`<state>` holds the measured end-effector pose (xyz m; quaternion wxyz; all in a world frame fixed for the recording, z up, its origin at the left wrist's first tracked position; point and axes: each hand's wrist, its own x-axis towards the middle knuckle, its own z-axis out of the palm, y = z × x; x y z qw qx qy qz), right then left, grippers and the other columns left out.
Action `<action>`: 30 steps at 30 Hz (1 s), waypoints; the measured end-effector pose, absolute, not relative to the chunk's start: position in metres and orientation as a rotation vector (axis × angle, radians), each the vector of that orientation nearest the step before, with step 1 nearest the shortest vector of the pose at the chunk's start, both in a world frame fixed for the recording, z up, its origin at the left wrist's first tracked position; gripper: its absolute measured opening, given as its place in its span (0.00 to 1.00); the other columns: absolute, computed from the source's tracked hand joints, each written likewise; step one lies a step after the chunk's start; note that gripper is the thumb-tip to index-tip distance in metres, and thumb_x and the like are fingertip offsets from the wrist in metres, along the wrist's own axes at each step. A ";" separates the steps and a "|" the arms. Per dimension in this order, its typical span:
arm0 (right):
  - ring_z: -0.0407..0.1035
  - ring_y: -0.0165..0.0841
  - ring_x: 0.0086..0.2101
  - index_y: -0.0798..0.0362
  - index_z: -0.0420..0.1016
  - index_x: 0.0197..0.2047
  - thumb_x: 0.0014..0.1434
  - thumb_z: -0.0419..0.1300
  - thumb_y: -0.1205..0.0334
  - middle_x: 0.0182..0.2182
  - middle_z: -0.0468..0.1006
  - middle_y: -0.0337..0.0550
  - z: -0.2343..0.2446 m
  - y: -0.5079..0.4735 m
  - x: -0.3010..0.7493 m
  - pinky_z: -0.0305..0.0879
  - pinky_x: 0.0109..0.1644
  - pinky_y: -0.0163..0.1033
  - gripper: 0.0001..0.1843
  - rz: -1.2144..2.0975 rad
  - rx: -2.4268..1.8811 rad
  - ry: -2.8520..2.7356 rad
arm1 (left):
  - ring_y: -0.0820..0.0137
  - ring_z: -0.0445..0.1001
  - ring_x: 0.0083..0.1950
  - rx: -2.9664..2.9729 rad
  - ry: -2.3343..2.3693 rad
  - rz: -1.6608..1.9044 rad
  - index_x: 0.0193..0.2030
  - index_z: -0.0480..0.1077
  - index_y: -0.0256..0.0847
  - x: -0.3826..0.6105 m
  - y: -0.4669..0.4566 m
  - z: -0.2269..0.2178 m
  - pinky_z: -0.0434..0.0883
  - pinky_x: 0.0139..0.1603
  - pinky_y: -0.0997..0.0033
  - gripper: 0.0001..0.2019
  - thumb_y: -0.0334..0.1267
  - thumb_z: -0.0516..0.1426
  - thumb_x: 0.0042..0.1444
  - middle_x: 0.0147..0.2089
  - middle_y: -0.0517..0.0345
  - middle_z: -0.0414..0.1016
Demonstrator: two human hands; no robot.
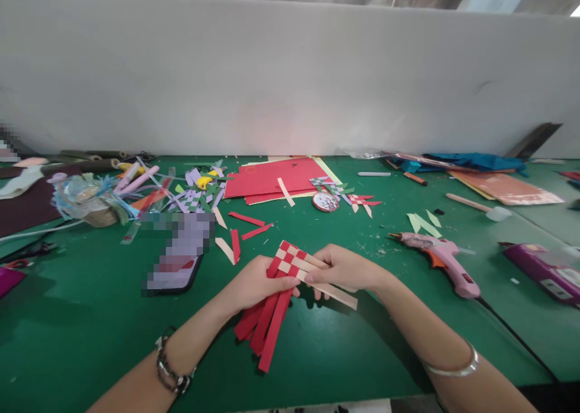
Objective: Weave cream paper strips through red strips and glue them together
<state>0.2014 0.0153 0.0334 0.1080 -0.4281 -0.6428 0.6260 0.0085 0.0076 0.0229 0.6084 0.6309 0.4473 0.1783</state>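
A woven mat of red and cream paper strips (pixel 290 262) is held between both hands just above the green table (pixel 344 352). My left hand (pixel 254 283) grips its left side, fingers closed, and loose red strips (pixel 267 325) hang down from it toward me. My right hand (pixel 347 268) pinches the cream strips (pixel 338 295) sticking out on the right side. A bracelet shows on each wrist.
A pink glue gun (pixel 441 259) lies right of my hands and a purple case (pixel 541 271) farther right. Red paper sheets (pixel 276 177), loose strips (pixel 247 229), a phone (pixel 176 262), a round tape roll (pixel 325 201) and craft clutter (pixel 104 195) lie ahead and left.
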 end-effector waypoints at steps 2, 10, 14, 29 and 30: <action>0.68 0.26 0.21 0.56 0.69 0.29 0.50 0.56 0.52 0.20 0.73 0.36 0.035 0.016 0.202 0.62 0.24 0.30 0.14 1.781 -1.230 -1.919 | 0.70 0.74 0.29 1.454 1.018 0.395 0.26 0.73 0.37 0.007 0.008 0.023 0.68 0.30 0.76 0.10 0.43 0.57 0.46 0.28 0.59 0.77; 0.65 0.27 0.23 0.55 0.67 0.27 0.53 0.52 0.49 0.21 0.71 0.36 0.039 0.017 0.207 0.59 0.26 0.32 0.17 1.632 -1.264 -2.032 | 0.65 0.74 0.35 1.439 1.058 0.459 0.33 0.69 0.37 0.003 0.010 0.022 0.68 0.36 0.69 0.13 0.46 0.56 0.46 0.34 0.56 0.77; 0.58 0.25 0.22 0.55 0.65 0.22 0.54 0.50 0.51 0.19 0.65 0.34 0.036 0.018 0.203 0.54 0.26 0.31 0.17 1.420 -1.273 -2.046 | 0.61 0.72 0.39 1.580 1.120 0.433 0.35 0.70 0.35 0.005 0.010 0.021 0.66 0.38 0.67 0.14 0.44 0.55 0.47 0.37 0.54 0.76; 0.59 0.25 0.24 0.55 0.66 0.26 0.54 0.49 0.57 0.21 0.64 0.35 0.033 0.017 0.197 0.56 0.29 0.32 0.12 1.350 -1.228 -1.960 | 0.68 0.70 0.29 1.516 1.075 0.506 0.27 0.72 0.36 0.006 0.009 0.021 0.64 0.30 0.74 0.15 0.47 0.53 0.49 0.27 0.59 0.75; 0.57 0.25 0.24 0.55 0.65 0.25 0.54 0.49 0.57 0.21 0.63 0.34 0.033 0.017 0.197 0.55 0.28 0.31 0.12 1.320 -1.233 -1.982 | 0.67 0.70 0.31 1.527 1.065 0.505 0.28 0.72 0.36 0.006 0.009 0.020 0.64 0.31 0.73 0.15 0.47 0.52 0.50 0.28 0.58 0.75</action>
